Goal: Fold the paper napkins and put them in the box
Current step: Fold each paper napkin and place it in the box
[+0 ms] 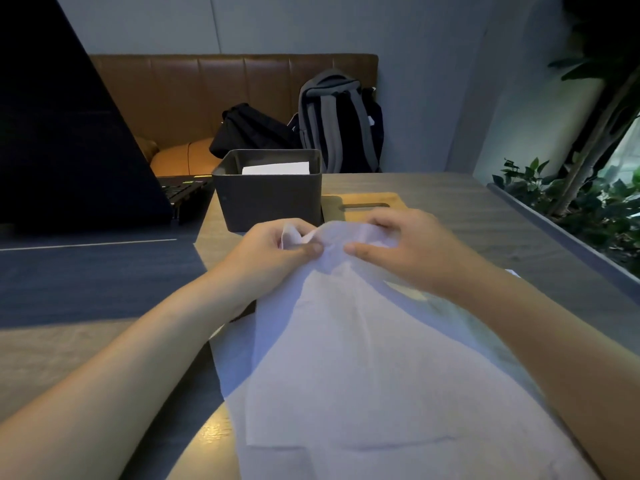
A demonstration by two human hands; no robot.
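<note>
A dark grey box (268, 199) stands open on the tabletop (450, 209), just beyond the hands, and a folded white napkin (276, 168) shows above its rim near the back wall; how many lie under it cannot be told, since the front wall hides the inside. Just right of the box lies a flat wooden lid (363, 204) with a slot, its near part covered by the right hand. A large white paper napkin (363, 358) is spread between the forearms, its long axis running from the far edge at the hands toward the viewer, where its lower end is cut off by the frame. Its far edge is lifted and crumpled; the left hand (277, 247) pinches it between thumb and curled fingers (313, 249), and the right hand (405, 244) grips the same edge, thumb on top and fingers tucked behind the paper. More white paper (232, 341) lies under the lifted sheet on the left, and whether that is a second napkin or a fold of the same one is hard to make out. At left an open laptop (69, 133) has its screen dark and its keyboard partly hidden by the box. Behind the tabletop a brown padded bench (207, 91) carries a black bag (252, 129) and a grey-strapped backpack (341, 123). Green plants (588, 188) fill the right edge.
</note>
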